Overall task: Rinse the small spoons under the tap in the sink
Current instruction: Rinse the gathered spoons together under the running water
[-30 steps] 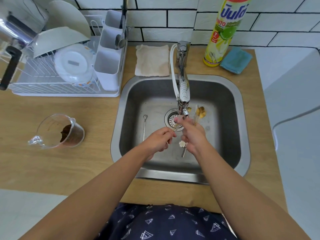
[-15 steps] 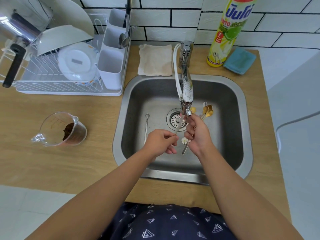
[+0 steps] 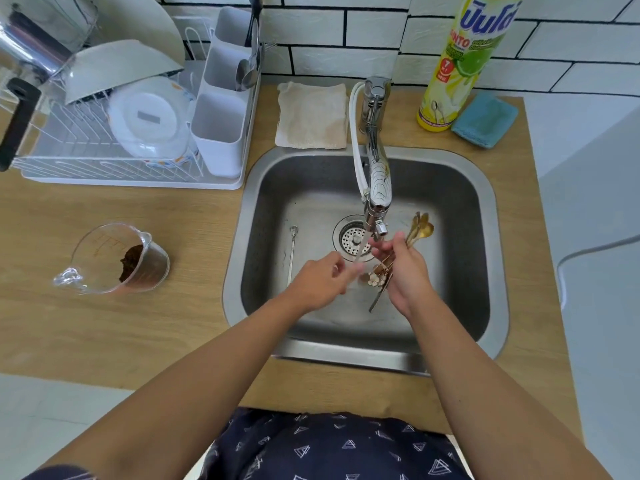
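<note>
A bundle of small spoons [image 3: 417,233] is gripped by the right hand [image 3: 407,275], bowls pointing away beside the tap [image 3: 377,188] stream, while a thin handle appears pinched by the left hand [image 3: 322,280].

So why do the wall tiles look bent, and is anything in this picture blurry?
Head view: the wide-angle lens bows the tile lines and the countertop edge toward the frame's borders. The left hand is smeared by motion at its fingertips near the water stream. Bright glare sits on the tap. The gold spoons in the right hand stay fairly sharp.
</note>
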Demonstrator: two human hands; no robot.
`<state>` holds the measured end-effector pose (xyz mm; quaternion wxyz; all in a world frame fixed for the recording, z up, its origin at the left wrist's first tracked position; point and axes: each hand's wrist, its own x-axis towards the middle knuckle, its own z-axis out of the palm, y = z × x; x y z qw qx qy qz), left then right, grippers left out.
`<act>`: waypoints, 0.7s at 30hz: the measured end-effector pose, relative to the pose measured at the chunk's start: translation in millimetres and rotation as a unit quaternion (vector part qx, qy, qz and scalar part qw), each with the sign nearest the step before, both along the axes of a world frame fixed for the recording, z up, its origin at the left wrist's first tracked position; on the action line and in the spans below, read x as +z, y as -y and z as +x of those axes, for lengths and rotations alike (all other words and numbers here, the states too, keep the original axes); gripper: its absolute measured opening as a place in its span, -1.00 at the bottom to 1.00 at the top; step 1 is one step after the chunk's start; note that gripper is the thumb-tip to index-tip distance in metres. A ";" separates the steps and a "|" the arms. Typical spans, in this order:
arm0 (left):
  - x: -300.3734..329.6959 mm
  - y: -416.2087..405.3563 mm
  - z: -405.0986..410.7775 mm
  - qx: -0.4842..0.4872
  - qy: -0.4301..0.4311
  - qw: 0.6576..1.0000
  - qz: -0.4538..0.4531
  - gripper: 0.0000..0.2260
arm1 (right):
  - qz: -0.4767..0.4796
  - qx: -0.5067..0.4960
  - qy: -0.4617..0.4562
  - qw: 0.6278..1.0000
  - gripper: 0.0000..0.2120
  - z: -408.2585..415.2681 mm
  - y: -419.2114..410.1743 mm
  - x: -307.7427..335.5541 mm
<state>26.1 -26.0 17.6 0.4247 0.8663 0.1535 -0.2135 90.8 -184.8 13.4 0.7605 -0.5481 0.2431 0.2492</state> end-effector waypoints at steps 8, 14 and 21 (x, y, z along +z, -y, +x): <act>-61.1 -51.7 4.9 0.059 -0.087 0.961 0.257 -0.75 | 0.083 -0.074 -0.017 0.994 -0.72 10.0 15.9 -6.3; -63.0 -49.6 8.1 0.031 -0.133 0.960 0.246 -0.81 | 0.103 -0.079 -0.044 0.991 -0.72 11.0 22.4 -6.0; -49.2 -42.7 12.6 -0.066 -0.141 0.972 0.178 -0.79 | 0.103 -0.077 -0.077 0.989 -0.78 6.2 20.7 -11.1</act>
